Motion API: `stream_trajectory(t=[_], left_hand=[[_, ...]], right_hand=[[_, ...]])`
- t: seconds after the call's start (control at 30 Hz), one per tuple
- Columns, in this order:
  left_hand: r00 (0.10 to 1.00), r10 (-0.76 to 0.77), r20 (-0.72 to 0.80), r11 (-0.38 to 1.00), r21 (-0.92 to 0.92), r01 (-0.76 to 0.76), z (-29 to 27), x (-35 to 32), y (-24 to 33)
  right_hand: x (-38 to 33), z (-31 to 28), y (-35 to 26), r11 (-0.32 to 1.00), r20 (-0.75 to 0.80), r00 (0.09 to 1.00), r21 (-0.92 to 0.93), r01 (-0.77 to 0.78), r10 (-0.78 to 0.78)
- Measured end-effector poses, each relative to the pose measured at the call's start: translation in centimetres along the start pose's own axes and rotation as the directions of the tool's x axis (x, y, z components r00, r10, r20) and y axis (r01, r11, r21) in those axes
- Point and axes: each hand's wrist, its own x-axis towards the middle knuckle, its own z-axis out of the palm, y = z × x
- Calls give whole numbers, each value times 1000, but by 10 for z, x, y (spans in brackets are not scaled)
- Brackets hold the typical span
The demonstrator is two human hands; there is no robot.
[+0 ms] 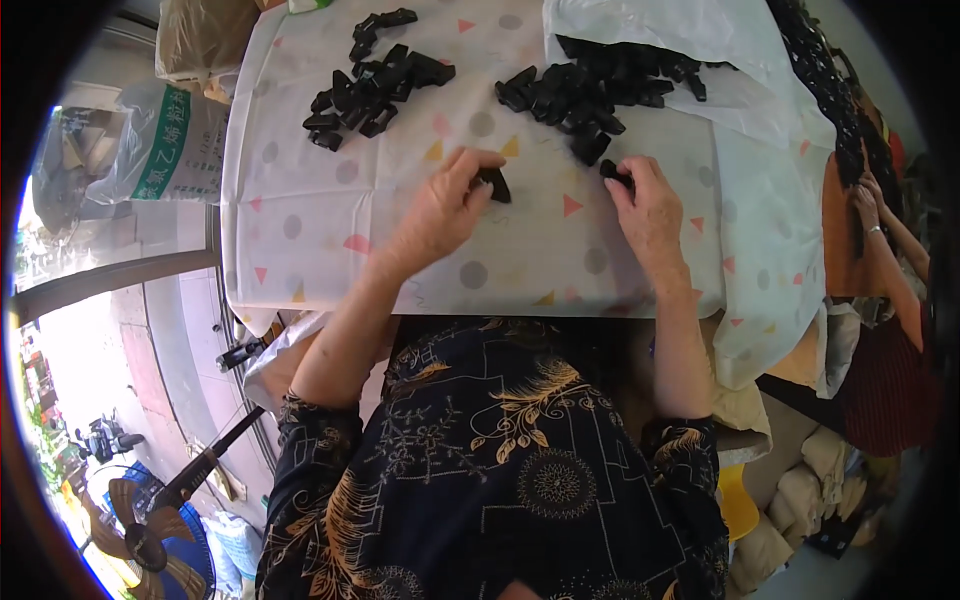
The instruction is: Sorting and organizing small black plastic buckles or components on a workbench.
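Between the thumb and fingers of my left hand (445,205) is a small black plastic part (496,184), held just above the patterned tablecloth (330,215). My right hand (652,215) pinches another dark piece (612,172), mostly covered by the fingers. Just beyond the right hand lies a pile of black plastic parts (580,95), spilling from a white plastic bag (660,35). A second heap of black parts (375,90) rests farther left on the cloth, beyond my left hand. The exact kind of these parts cannot be made out.
Bulky plastic sacks (165,140) stand left of the table. A fan (150,540) is at the lower left. At the right, another person's hands (870,205) work near a hanging bundle of black parts (825,80). Pale cloth pieces (800,490) lie below them.
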Motion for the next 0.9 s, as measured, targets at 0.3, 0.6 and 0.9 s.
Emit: stream_trajectory(t=[0.3, 0.6, 0.9], left_hand=[[993, -114, -40, 979, 166, 119, 3, -31, 8], [993, -81, -81, 989, 117, 90, 8, -32, -1], [996, -59, -67, 993, 102, 66, 9, -32, 0]], right_hand=[[-11, -6, -66, 938, 38, 993, 332, 96, -115], [14, 33, -80, 808, 202, 783, 149, 570, -589], [-2, 34, -72, 748, 198, 744, -67, 660, -638]])
